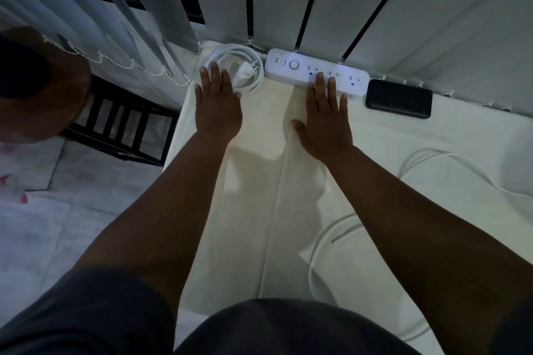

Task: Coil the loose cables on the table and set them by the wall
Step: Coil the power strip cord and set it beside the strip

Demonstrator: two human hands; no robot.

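Loose cable (317, 245) nearest me; I see left hand (217, 106) spread on coiled cable (253, 78), right hand (324, 121) flat touching power strip (288, 65) at far edge

Far counter (265, 130) edge taken up along blinds (360, 8) by coiled cable (236, 54), power strip (300, 66), black box (399, 102); centre lane of bare cloth open; loose cable (432, 152) loops crowd right side.

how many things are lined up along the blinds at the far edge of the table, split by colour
White: 2 (coiled cable, power strip)
Black: 1 (flat black box)
Total: 3
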